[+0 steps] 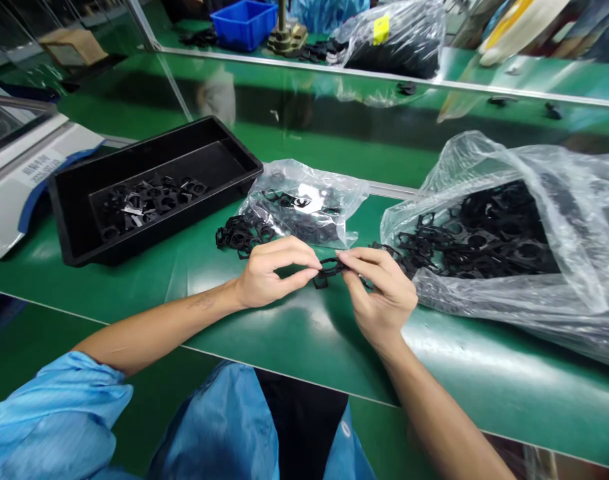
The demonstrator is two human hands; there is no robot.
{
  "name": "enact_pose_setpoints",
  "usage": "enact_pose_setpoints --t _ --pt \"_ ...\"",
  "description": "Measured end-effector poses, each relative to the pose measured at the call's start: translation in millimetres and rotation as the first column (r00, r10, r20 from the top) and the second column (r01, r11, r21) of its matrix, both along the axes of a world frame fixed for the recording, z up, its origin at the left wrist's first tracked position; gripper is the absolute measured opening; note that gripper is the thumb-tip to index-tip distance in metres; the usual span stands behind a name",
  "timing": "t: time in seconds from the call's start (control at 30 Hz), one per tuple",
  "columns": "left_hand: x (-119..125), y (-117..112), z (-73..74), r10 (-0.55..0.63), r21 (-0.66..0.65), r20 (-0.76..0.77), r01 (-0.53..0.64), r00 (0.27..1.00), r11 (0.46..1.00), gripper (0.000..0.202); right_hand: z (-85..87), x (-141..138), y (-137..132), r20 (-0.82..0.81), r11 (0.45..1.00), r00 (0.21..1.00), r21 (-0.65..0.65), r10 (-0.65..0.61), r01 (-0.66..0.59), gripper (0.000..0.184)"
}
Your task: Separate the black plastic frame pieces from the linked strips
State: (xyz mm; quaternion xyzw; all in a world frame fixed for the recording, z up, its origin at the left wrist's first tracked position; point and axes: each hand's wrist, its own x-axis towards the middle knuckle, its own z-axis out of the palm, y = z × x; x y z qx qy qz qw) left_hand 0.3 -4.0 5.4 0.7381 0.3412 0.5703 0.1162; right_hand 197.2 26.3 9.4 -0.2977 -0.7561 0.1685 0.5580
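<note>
A glossy green worktop (264, 333) fills the foreground, finished along its front with a thin pale edge strip (209, 354); more green surface (49, 333) shows lower down at the left. Overhead light lays a white glare (449, 343) across the right side. Behind runs a reflective green band (379, 157), probably a see-through partition, topped by a straight metallic rail (264, 62) that meets a slanting post (143, 23). A blue plastic bin (244, 25) stands beyond the rail, and a cardboard box (73, 50) sits in the dim, blurred upper left.
</note>
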Motion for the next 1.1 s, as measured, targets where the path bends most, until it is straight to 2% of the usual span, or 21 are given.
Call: enact_pose_setpoints --t 0.47,0.6,0.9,1.03,1.1 --pt "-0.5 0.2 1.8 0.021 0.073 -0.041 -0.018 0.999 0.997 0.004 1.0 -0.9 -3.1 0.021 0.987 1.0 -0.161 -0.009 0.013 0.021" --pt "-0.8 0.1 3.0 0.009 0.068 -0.041 -0.006 0.999 0.998 0.005 1.3 -1.2 -3.0 -0.01 0.985 1.0 -0.173 0.024 -0.025 0.022" --pt "0.9 -0.7 3.6 0.008 0.117 -0.055 -0.002 0.998 0.993 0.007 3.9 -0.4 -4.3 0.018 0.979 1.0 -0.204 0.008 -0.004 0.021" --pt "0.5 -1.2 3.5 0.04 0.151 -0.078 -0.027 0.996 0.988 0.009 3.9 -0.2 -3.5 0.018 0.978 1.0 -0.21 0.021 -0.017 0.02" --pt "-0.2 -1.6 3.5 0.056 0.12 -0.061 -0.049 0.997 0.992 0.008 3.9 -0.6 -3.5 0.014 0.981 0.999 -0.191 0.034 -0.031 0.019"
